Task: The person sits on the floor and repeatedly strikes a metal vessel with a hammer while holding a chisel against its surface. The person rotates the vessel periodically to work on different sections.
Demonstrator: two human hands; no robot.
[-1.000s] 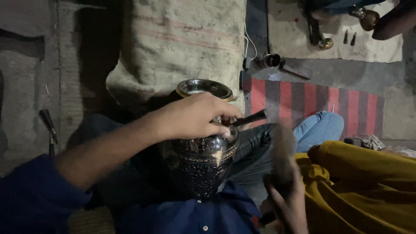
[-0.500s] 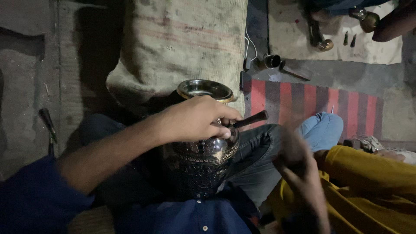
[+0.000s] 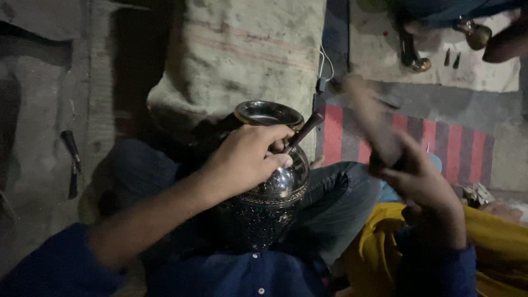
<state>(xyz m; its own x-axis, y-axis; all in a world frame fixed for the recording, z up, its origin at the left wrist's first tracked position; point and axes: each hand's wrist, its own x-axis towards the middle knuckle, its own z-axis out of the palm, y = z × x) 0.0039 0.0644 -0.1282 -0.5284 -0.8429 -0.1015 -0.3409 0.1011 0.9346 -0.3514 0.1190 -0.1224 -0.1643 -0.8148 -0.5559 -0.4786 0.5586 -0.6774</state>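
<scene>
Closest to me, the dark engraved metal vase (image 3: 264,203) lies tilted in my lap, wedged between my crossed legs in blue jeans (image 3: 335,203) so it cannot roll, with its round open mouth pointing away from me. My left hand (image 3: 247,159) rests over its shiny shoulder, fingers curled and pinching a thin dark metal chisel (image 3: 303,131) whose tip is set against the vase near the neck; the palm pressing down likely steadies both the tool and the vessel. My right hand (image 3: 423,187) is raised just to the right, fingers wrapped tight about the handle of a blurred wooden mallet (image 3: 374,124), held above the chisel's free end, which I judge is how the tool gets struck. A fold of yellow cloth (image 3: 495,242) lies by my right knee.

Beyond the vase's mouth sits a stuffed, dirty beige sack (image 3: 242,55), propping it from behind. To the right lies a red and grey striped mat (image 3: 456,148) on the floor. Off to the left, a dark-handled tool (image 3: 71,151) lies on the bare concrete floor (image 3: 44,110), well apart. Farthest away, on a pale sheet (image 3: 440,71), small brass pieces (image 3: 478,34) and a few short punches (image 3: 451,58) lie beside another person's arm.
</scene>
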